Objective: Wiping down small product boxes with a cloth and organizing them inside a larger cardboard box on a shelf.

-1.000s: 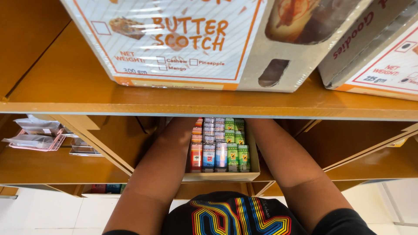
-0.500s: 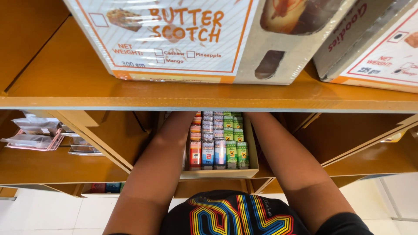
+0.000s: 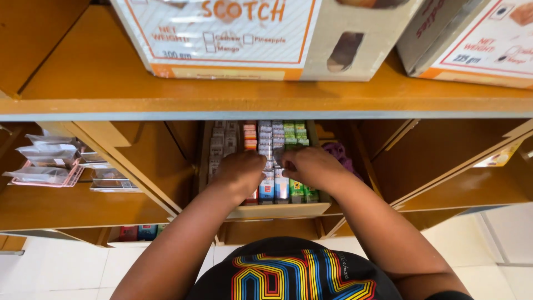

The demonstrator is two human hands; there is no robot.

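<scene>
Small packets (image 3: 276, 188) stand in tight rows, red, blue and green fronts, inside a shallow cardboard tray (image 3: 280, 210) on the lower shelf. My left hand (image 3: 240, 171) and right hand (image 3: 312, 165) sit side by side on top of the rows, fingers curled down onto the packets; I cannot tell whether either has actually clamped one. A second ago both forearms reached deep past the tray with the hands hidden under the upper shelf (image 3: 266, 105); now they are drawn back into view over the packets, which suggests the work is on the rows themselves. Above the hands, two large printed cartons (image 3: 233, 39) rest on that shelf. Far left of my left hand, clear pouches (image 3: 47, 161) lie in another compartment.
</scene>
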